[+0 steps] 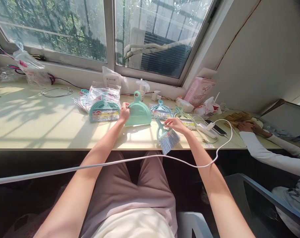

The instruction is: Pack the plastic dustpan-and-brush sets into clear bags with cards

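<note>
A green dustpan (138, 112) stands on the table with its handle loop up, and my left hand (124, 112) grips its left edge with fingers closed. In my right hand (175, 125) is a small green brush (168, 138), its pale bristles pointing down over the table's front edge. Left of the dustpan sits a packaged dustpan set (104, 111) with a printed label. Behind the brush lie a blue packaged set (161, 109) and a yellow-green one (186, 119).
Clear plastic packages (100, 94) pile up at the left. A white cable (140, 159) crosses in front of both forearms. On the right are a power strip (207, 131), a phone (216, 127) and a pink box (199, 91). Another person's sleeve (269, 153) reaches in at far right.
</note>
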Demonstrator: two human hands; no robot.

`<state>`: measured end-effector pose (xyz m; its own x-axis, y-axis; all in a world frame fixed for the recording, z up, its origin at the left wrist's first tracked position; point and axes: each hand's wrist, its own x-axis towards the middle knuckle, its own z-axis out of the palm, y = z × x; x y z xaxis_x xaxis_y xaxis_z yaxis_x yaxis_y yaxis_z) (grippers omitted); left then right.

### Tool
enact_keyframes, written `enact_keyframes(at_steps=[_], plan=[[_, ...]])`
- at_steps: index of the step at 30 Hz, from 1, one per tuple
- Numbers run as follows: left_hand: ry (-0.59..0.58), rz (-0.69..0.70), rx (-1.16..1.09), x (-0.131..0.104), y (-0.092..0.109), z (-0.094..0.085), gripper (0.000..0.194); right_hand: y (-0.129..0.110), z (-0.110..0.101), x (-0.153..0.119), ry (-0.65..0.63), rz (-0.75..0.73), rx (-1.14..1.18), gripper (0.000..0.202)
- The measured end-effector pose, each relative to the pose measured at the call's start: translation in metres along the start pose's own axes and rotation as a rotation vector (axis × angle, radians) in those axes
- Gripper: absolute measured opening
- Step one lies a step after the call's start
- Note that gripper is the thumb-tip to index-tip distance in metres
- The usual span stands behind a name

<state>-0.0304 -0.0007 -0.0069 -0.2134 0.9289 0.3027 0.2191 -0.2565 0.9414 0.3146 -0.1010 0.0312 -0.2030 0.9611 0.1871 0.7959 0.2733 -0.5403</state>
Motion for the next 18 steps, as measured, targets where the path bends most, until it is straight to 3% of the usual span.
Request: enact_keyframes(at_steps=[2,5,9,12,16,18], plan=[[-0.023,0.021,-0.128,-0.001,0.005,0.000,0.027,-0.013,-0.001,0.001,-0.039,-0.118,0.205,0.024],[-0.207,0.068,-0.271,-0.008,0.014,0.003,0.027,-0.044,0.013,0.016,0.100,-0.174,0.300,0.028],[-0.413,0.111,-0.258,-0.021,0.018,0.007,0.049,-0.086,0.047,0.043,0.366,0.061,0.192,0.017],[-0.394,0.150,-0.207,-0.022,0.015,0.009,0.052,-0.103,0.068,0.054,0.461,0.142,0.095,0.005],[-0.369,0.199,-0.160,-0.017,0.010,0.010,0.048,-0.103,0.078,0.058,0.544,0.076,0.048,0.039],[-0.390,0.213,-0.155,-0.016,0.009,0.011,0.046,-0.099,0.075,0.064,0.470,-0.004,0.134,0.042]])
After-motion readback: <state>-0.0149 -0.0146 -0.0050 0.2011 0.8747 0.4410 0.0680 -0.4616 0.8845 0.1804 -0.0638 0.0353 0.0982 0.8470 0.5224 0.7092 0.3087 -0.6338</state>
